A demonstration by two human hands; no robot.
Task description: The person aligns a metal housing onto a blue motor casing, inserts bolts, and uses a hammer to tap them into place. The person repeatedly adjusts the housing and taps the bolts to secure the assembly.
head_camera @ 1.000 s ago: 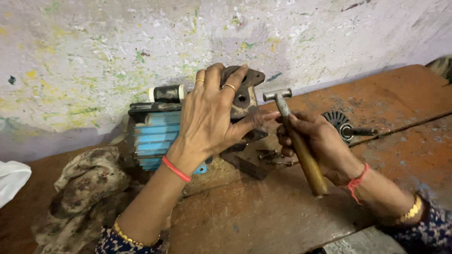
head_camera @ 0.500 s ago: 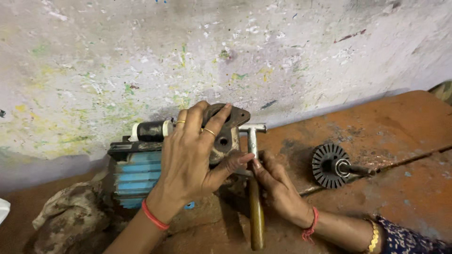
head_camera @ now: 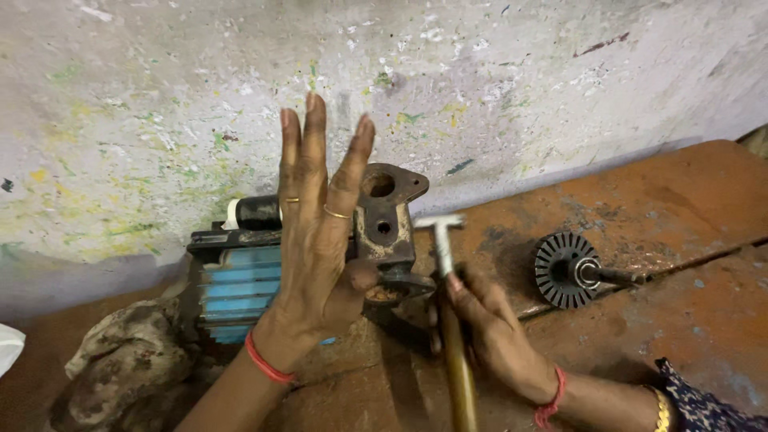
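A blue finned motor [head_camera: 232,288] with a rusty dark metal end housing [head_camera: 388,216] lies on the rusty workbench [head_camera: 640,200] against the wall. My left hand [head_camera: 316,240] is raised in front of it, fingers spread and pointing up, with the thumb near the housing's lower part; it holds nothing. My right hand [head_camera: 492,332] grips a hammer by its wooden handle [head_camera: 458,372]. The metal hammer head [head_camera: 438,224] is up beside the housing's right edge.
A dark finned rotor with a shaft [head_camera: 572,270] lies on the bench to the right. A dirty crumpled rag [head_camera: 120,360] sits left of the motor. A paint-spattered wall [head_camera: 480,88] runs right behind the bench. Something white [head_camera: 10,344] shows at the left edge.
My left hand, which gripped the housing, has lifted off with fingers spread upward. The hammer stays upright beside the housing in my right hand. The view has shifted left, bringing the rotor further in.
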